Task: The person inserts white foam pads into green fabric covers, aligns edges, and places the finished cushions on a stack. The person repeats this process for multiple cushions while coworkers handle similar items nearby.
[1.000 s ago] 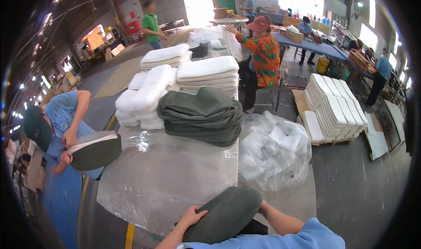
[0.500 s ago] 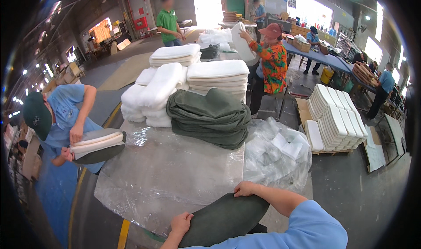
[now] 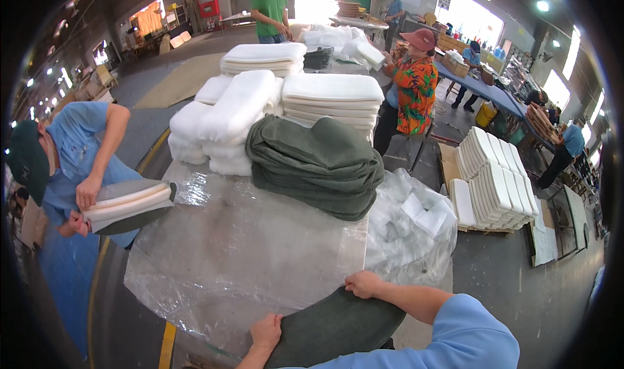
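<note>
A dark green fabric cover (image 3: pixel 338 327) lies at the near edge of a table wrapped in clear plastic sheet (image 3: pixel 240 245). My left hand (image 3: pixel 266 332) grips its left end, and my right hand (image 3: pixel 364 283) presses down on its top right edge. Further back on the table sits a pile of folded green covers (image 3: pixel 318 164). Behind it are stacks of white foam pads (image 3: pixel 237 109).
A co-worker in a blue shirt (image 3: pixel 71 167) at the left holds a foam pad partly in a green cover (image 3: pixel 127 206). A clear bag of white pieces (image 3: pixel 413 223) hangs at the table's right. White pads on a pallet (image 3: pixel 494 184) stand right. Other people work behind.
My right hand came onto the green cover's top edge and both hands pulled the cover lower and closer. The co-worker folded the pad into the cover.
</note>
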Demonstrator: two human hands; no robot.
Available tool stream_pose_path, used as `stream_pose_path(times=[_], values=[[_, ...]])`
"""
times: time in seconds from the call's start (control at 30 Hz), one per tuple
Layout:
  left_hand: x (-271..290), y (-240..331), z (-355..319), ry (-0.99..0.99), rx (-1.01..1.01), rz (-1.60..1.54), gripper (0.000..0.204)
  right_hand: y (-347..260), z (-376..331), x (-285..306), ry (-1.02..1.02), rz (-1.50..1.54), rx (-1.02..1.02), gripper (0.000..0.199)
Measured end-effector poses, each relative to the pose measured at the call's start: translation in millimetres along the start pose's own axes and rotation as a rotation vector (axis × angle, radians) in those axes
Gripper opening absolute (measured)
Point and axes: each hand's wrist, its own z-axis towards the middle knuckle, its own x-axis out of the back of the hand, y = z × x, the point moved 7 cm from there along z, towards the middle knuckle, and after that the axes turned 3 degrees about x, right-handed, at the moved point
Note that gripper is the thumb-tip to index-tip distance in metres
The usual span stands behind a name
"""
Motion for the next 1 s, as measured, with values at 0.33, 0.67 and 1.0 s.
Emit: stream_pose_path(times=[0.33,0.67,1.0], values=[[6.9,-37.9,-9.9,-0.403,0.158,-0.162,0.057,19.4,-5.4,3.7,-0.048,0.161,-0.091,0.034],[1.8,-59.1,-28.0,-0.180,0.178,-0.311,0.048,22.3,-124.4,41.2,0.012,0.539,-0.249,0.059],[1.7,-64.0,-32.8,-0.192,0.336,-0.202,0.049,-118.0,-198.0,41.1,0.018,-0.485,0.239,0.078]])
